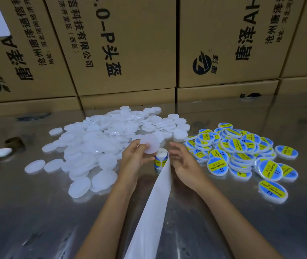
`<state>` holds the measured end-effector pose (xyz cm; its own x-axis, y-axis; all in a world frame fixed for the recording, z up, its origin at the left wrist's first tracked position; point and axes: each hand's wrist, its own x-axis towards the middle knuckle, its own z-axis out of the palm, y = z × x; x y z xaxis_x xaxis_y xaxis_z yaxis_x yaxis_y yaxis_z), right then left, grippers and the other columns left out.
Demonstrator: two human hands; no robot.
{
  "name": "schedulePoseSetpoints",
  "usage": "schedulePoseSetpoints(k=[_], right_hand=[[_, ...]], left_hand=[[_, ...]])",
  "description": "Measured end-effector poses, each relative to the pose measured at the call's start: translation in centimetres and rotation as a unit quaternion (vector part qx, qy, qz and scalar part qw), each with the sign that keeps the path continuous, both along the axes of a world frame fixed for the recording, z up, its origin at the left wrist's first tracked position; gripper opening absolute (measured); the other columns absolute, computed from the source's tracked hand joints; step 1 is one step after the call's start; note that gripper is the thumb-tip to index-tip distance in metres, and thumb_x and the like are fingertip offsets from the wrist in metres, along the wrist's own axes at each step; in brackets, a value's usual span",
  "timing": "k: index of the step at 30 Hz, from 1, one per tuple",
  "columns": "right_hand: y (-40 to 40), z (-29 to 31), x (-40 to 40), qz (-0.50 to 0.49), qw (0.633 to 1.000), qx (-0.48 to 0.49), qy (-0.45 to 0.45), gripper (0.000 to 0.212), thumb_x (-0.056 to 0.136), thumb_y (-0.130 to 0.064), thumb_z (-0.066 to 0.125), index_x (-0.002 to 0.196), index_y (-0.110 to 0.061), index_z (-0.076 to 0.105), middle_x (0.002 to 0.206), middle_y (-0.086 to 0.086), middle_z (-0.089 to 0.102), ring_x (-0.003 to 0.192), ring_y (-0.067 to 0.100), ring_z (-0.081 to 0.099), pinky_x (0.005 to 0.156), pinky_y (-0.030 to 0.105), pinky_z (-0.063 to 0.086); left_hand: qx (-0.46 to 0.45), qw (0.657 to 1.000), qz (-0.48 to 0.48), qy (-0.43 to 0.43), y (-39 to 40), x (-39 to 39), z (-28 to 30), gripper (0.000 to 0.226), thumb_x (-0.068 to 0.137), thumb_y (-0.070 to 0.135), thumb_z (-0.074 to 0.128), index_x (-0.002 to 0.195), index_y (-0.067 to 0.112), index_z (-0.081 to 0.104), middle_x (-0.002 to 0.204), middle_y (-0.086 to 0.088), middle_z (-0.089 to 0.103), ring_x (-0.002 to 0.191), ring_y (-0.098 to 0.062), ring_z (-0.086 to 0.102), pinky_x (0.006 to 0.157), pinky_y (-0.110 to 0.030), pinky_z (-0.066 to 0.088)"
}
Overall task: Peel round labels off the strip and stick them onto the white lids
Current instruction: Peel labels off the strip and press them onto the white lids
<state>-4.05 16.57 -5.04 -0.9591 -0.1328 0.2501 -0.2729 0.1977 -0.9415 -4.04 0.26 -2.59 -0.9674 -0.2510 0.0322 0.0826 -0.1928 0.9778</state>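
Note:
My left hand (pixel 133 157) pinches a plain white lid (pixel 151 144) by its edge and holds it tilted above the table. Just below it stands the label roll (pixel 161 159), blue and yellow labels showing on its side. From the roll a bare white backing strip (pixel 154 202) runs down toward me. My right hand (pixel 185 161) hovers right of the roll, fingers loosely spread, holding nothing. A heap of unlabelled white lids (pixel 100 143) lies to the left and behind. Labelled lids (pixel 242 156) are piled at the right.
The shiny metal table (pixel 36 221) reflects the stacked cardboard boxes (pixel 122 53) walling off the back. At the far left lie a small white case (pixel 1 152) and a brown tape ring (pixel 15 143).

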Motion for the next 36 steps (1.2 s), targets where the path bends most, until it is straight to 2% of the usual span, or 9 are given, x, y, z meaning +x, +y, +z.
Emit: schedulePoseSetpoints(k=[2,6,9,11,14,18,24,34,36], right_hand=[[0.0,0.2,-0.1,-0.030,0.999,0.006,0.012,0.053,0.088,0.019,0.040,0.137,-0.002,0.047,0.111,0.015,0.060,0.096,0.018,0.057,0.082,0.011,0.044],[0.0,0.3,0.2,-0.026,0.999,0.022,0.012,0.039,0.088,0.014,0.051,0.121,-0.005,0.059,0.101,0.007,0.057,0.081,0.002,0.054,0.075,0.007,0.045],[0.0,0.2,0.2,-0.017,1.000,0.000,-0.002,0.031,0.087,0.010,0.060,0.108,-0.012,0.055,0.100,-0.004,0.060,0.080,-0.014,0.057,0.073,0.007,0.047],[0.0,-0.1,0.1,-0.012,1.000,-0.022,-0.013,0.029,0.087,0.009,0.063,0.104,-0.011,0.050,0.100,-0.003,0.062,0.085,-0.011,0.060,0.076,0.009,0.049],[-0.2,-0.4,-0.1,-0.019,0.999,-0.031,-0.023,0.032,0.084,0.005,0.070,0.097,-0.015,0.049,0.099,0.004,0.064,0.086,0.000,0.062,0.079,0.013,0.051],[-0.3,-0.6,-0.3,-0.042,0.999,-0.014,-0.030,0.035,0.076,-0.005,0.083,0.093,-0.016,0.053,0.088,-0.002,0.065,0.070,-0.002,0.061,0.071,0.013,0.052],[-0.5,-0.8,-0.3,-0.064,0.998,-0.007,-0.019,0.039,0.070,-0.010,0.088,0.078,-0.013,0.050,0.060,-0.002,0.056,0.050,0.002,0.047,0.055,0.015,0.043],[-0.5,-1.0,-0.2,-0.074,0.997,0.009,-0.006,0.043,0.067,-0.016,0.090,0.072,-0.016,0.047,0.062,0.001,0.057,0.054,0.010,0.045,0.058,0.026,0.042],[-0.6,-0.9,-0.2,-0.077,0.997,0.012,-0.005,0.042,0.067,-0.016,0.090,0.075,-0.015,0.049,0.058,-0.005,0.055,0.052,0.007,0.045,0.055,0.021,0.040]], left_hand=[[0.008,1.000,-0.003,0.002,0.1,-0.1,-0.1,0.014,0.096,0.006,0.057,0.098,0.006,0.071,0.110,-0.012,0.074,0.092,-0.024,0.076,0.091,-0.040,0.058],[0.036,0.999,-0.034,0.008,0.1,-0.2,-0.4,0.015,0.097,0.005,0.056,0.097,0.007,0.071,0.112,-0.012,0.074,0.098,-0.025,0.075,0.087,-0.036,0.059],[0.068,0.996,-0.053,0.000,0.5,-0.2,-0.6,0.015,0.097,0.004,0.056,0.095,0.010,0.069,0.107,-0.010,0.076,0.100,-0.025,0.074,0.078,-0.030,0.061],[0.080,0.995,-0.055,-0.007,0.8,-0.1,-0.5,0.017,0.097,0.003,0.057,0.091,0.013,0.069,0.100,-0.007,0.078,0.096,-0.025,0.075,0.075,-0.029,0.061],[0.066,0.997,-0.050,0.005,0.9,-0.1,-0.2,0.012,0.096,0.004,0.056,0.101,0.008,0.067,0.108,-0.015,0.076,0.098,-0.029,0.075,0.088,-0.041,0.060],[-0.004,0.999,-0.042,0.032,0.9,0.2,0.1,0.015,0.096,0.011,0.058,0.107,0.011,0.068,0.112,-0.014,0.074,0.108,-0.032,0.071,0.100,-0.051,0.053],[-0.114,0.988,-0.081,0.058,1.6,0.7,0.3,0.013,0.097,0.007,0.059,0.095,0.016,0.067,0.079,0.016,0.074,0.076,0.004,0.069,0.065,-0.009,0.049],[-0.131,0.987,-0.075,0.056,1.6,0.6,0.2,0.011,0.097,0.008,0.059,0.102,0.011,0.068,0.078,0.017,0.072,0.073,0.008,0.065,0.064,-0.007,0.047],[-0.134,0.987,-0.075,0.053,1.5,0.6,0.2,0.011,0.097,0.008,0.059,0.101,0.012,0.068,0.080,0.016,0.072,0.074,0.007,0.065,0.065,-0.008,0.047]])
